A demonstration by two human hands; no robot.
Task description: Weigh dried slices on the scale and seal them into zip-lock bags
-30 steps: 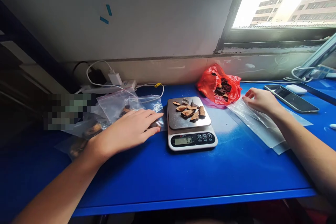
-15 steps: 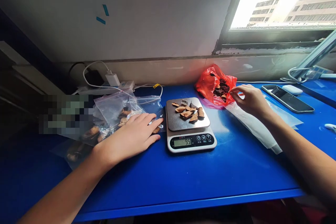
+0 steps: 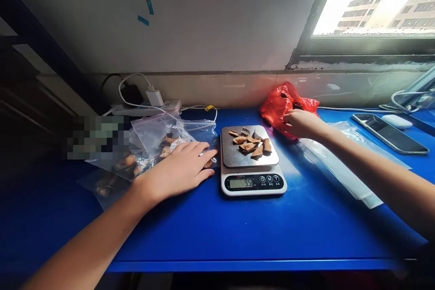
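Observation:
My left hand lies flat with its fingers spread, resting over clear zip bags that hold brown dried pieces. Just right of its fingertips stands a kitchen scale; the display appears to read 9.5. On the steel plate are several curled brown dried slices. My right hand is at the mouth of a crumpled red plastic bag, fingers curled down into the opening. Its fingertips are hidden, so I cannot make out what they grip. The hand also covers most of the dark dried pieces in that bag.
Flat clear plastic bags lie under my right forearm. A phone and a white rounded case sit at the right. A white charger stands in a power strip by the wall, its cable trailing. The blue table ends in front.
My right hand has moved left and down into the red bag's opening from its right rim. My left hand stays on the zip bags. The view has shifted slightly.

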